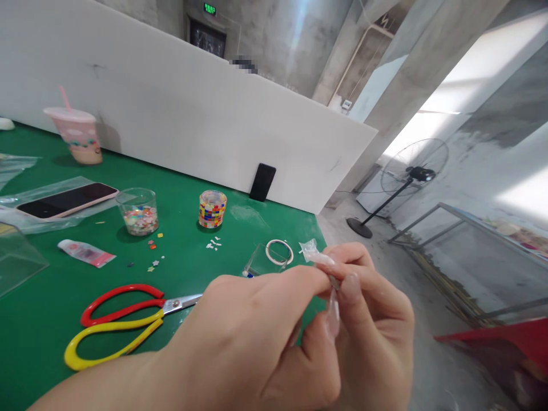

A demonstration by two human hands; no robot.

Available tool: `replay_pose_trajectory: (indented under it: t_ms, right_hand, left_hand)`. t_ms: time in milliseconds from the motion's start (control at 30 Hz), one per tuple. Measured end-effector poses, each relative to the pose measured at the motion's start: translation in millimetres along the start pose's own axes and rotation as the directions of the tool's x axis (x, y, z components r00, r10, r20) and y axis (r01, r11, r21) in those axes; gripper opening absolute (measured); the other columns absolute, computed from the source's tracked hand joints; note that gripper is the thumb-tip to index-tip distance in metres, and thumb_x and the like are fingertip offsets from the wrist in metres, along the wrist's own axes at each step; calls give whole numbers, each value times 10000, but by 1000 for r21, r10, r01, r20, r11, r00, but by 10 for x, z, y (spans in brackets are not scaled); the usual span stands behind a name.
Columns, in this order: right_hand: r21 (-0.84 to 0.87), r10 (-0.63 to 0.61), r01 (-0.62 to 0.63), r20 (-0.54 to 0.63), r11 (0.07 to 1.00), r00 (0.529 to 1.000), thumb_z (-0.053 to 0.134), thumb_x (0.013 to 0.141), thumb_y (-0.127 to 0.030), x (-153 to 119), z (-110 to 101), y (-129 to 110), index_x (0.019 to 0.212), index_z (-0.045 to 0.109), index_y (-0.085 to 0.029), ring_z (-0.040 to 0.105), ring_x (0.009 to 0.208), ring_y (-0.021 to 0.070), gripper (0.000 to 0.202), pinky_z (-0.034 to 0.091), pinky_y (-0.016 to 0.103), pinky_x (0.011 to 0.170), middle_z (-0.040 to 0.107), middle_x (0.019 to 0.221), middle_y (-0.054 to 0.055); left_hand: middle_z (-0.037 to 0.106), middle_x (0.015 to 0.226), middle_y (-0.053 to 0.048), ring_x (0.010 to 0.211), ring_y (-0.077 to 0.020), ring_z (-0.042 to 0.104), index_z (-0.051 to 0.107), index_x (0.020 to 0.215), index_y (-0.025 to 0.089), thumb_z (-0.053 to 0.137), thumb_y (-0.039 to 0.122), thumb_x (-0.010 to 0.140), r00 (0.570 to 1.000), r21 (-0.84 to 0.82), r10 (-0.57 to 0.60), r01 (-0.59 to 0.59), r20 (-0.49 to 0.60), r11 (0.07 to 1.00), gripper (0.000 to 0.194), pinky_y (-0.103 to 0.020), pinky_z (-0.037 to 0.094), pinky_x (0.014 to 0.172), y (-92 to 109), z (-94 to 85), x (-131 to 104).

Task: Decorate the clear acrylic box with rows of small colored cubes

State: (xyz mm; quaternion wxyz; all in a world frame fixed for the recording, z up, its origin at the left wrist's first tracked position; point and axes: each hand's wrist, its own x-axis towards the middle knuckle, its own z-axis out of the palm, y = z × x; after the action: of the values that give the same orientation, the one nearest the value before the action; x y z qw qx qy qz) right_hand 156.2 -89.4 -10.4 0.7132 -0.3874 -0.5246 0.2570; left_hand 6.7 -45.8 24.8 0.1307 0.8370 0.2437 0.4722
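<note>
Both hands meet at the lower right of the middle, above the green table (180, 254). My left hand (265, 325) is closed, its fingertips pinching a small piece of clear plastic film (311, 251). Against it, my right hand (377, 314) pinches the same film between thumb and fingers. Just left of my left hand lie scissors (175, 305) with red and yellow handles, their blade tips hidden behind the hand. Behind the hands are a white ring (279, 253) and a clear flat piece (265, 260). What else the fingertips cover is hidden.
A cup of sequins (140, 220), a colourful patterned cup (212, 210), a pink tube (87, 253) and a phone (68, 200) stand or lie leftward. Farther back are a pink drink cup (81, 137), a dark phone (262, 182) and a white partition (184, 114).
</note>
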Motion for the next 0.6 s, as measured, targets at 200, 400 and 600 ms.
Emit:
replay_pose_trajectory:
  t_ms: [200,400,600]
  right_hand:
    - [-5,-2,2,-10,1000,1000,804,1045,-426,-7,-25,10,1026,926,-401,727,925,122,127,651,215,818,757,982,-6]
    - [-13,-7,8,11,1000,1000,829,1021,-432,25,-18,-28,1021,932,-394,718,845,125,109,643,221,713,744,939,9]
    - [8,23,-23,-15,1000,1000,822,1025,-444,-3,-3,-36,993,930,-385,708,809,109,127,635,204,686,733,953,3]
  left_hand:
    - [545,451,132,299,-39,454,665,764,233,501,114,856,999,-34,-3,4,38,999,223,-123,314,348,-10,-24,-14]
    - [621,485,104,356,-30,513,586,637,226,482,120,843,996,79,-4,11,-84,997,254,-100,387,419,36,27,-9]
    - [570,454,100,333,-10,454,587,621,211,525,150,871,995,59,-11,17,-100,998,265,-58,363,407,6,80,-52]
